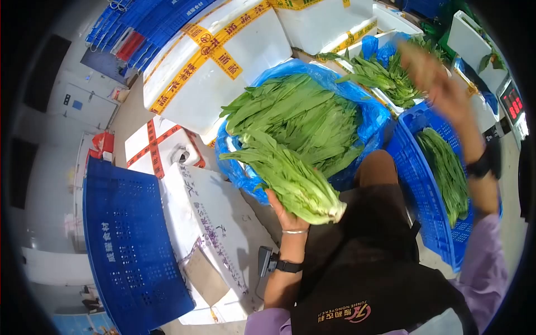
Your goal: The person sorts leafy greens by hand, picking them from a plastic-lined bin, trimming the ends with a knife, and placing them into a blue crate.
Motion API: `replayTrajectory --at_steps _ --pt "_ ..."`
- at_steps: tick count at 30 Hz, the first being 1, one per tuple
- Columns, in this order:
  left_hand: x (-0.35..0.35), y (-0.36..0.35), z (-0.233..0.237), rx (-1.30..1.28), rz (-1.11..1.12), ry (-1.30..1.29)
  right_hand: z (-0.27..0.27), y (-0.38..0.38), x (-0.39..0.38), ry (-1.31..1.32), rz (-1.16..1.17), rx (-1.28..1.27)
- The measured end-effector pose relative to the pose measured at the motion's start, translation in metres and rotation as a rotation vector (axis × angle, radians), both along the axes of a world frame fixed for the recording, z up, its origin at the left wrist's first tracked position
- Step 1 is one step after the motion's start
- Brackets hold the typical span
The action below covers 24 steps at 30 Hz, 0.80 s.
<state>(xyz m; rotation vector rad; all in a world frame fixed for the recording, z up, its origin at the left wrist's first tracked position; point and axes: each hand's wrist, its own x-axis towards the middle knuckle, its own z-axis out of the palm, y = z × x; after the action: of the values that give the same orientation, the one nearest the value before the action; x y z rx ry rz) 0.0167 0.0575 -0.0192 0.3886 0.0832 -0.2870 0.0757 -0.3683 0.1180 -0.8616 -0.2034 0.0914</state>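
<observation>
A long-leaved head of lettuce [290, 187] lies across my left hand [286, 213], whose fingers wrap round it from below. Its pale cut stem end points right, towards my apron. Just behind it, a blue plastic bag [375, 114] lines a container heaped with more long green lettuce leaves [304, 114]. My right hand [427, 72] is raised at the upper right, smeared by motion, so its fingers do not show clearly. Below that hand are leafy greens [385, 75] in a white foam box and a blue basket [416, 184] with lettuce [444, 173] in it.
Large white foam boxes [251, 53] with yellow tape stand at the back. To the left are a red-taped foam box [162, 146], a white carton [209, 229] and a blue perforated crate [131, 245]. A scale with a red display [511, 103] stands far right.
</observation>
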Motion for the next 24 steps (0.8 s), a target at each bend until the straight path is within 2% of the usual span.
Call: replayTrajectory --at_steps 1,2,4,5,7,8,11,13,14,16,19,21,24 --pt "0.001 0.002 -0.004 0.025 0.06 0.023 -0.006 0.065 -0.037 -0.076 -0.188 -0.323" --pt "0.002 -0.001 0.002 0.022 0.058 -0.003 -0.025 0.086 -0.06 0.026 -0.068 -0.126" --pt "0.003 -0.005 0.011 0.025 0.041 -0.033 -0.056 0.109 -0.092 0.064 -0.03 -0.125" --pt "0.004 -0.008 0.015 0.054 0.103 0.025 -0.063 0.117 -0.105 0.059 -0.042 -0.12" --pt "0.007 -0.014 0.021 0.089 0.151 0.074 -0.072 0.133 -0.124 0.155 -0.153 -0.384" --pt "0.012 -0.017 0.022 0.109 0.17 0.091 -0.077 0.14 -0.13 0.149 -0.17 -0.379" --pt "0.025 -0.035 0.033 0.159 0.194 0.145 -0.074 0.161 -0.149 0.072 -0.295 -0.921" --pt "0.034 -0.047 0.038 0.157 0.216 0.2 -0.087 0.175 -0.149 -0.227 -0.527 -1.127" --pt "0.046 -0.051 0.032 0.135 0.23 0.17 -0.085 0.181 -0.149 -0.229 -0.539 -1.126" --pt "0.059 -0.065 0.029 0.119 0.246 0.18 -0.079 0.188 -0.141 -0.141 -0.412 -1.126" --pt "0.079 -0.091 0.04 0.094 0.248 0.234 -0.079 0.186 -0.115 -0.246 -0.452 -1.151" --pt "0.092 -0.115 0.049 0.116 0.289 0.257 -0.074 0.175 -0.096 -0.191 -0.45 -1.175" --pt "0.117 -0.146 0.053 0.119 0.23 0.23 -0.082 0.152 -0.068 -0.139 -0.465 -1.202"
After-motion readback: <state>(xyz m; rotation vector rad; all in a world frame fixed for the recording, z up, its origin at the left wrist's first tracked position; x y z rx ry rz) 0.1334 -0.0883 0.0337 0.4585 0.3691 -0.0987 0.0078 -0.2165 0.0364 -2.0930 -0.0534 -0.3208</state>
